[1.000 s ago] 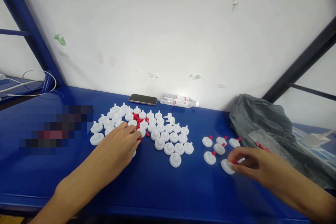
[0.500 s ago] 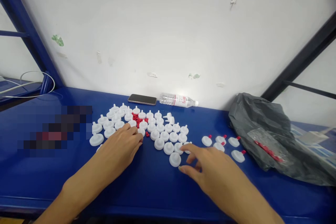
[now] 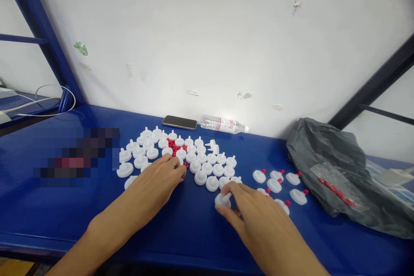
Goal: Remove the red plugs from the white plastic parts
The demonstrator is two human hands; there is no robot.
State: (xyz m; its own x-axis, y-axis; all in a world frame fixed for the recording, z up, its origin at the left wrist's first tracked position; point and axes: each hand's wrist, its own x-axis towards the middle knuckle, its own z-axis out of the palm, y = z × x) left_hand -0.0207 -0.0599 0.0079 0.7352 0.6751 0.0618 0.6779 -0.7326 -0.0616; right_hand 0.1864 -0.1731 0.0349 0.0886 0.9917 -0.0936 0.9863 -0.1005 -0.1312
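Observation:
My right hand (image 3: 247,205) has its thumb and index finger closed around a white plastic nozzle cap (image 3: 222,200), a round disc with a thin spout, at the near end of a spread of similar caps. The spout of this cap leans towards my fingers. My left hand (image 3: 166,172) is bent over the table beside small red tips (image 3: 176,147), its fingers curled down; what they pinch, if anything, is hidden. White nozzle caps (image 3: 200,177) stand spout up between and behind both hands. To the right lie several white caps with red tips fitted (image 3: 259,176).
A phone (image 3: 179,122) and a clear bottle (image 3: 223,124) lie by the wall. A dark grey plastic bag (image 3: 318,151) at the right carries a clear pouch of red tips (image 3: 338,189). A blurred-out patch (image 3: 74,159) covers the table's left side.
My right hand has closed on the nearest nozzle cap, which now tilts. My left hand stays over the red tips. The whole view has shifted slightly, so things appear further right.

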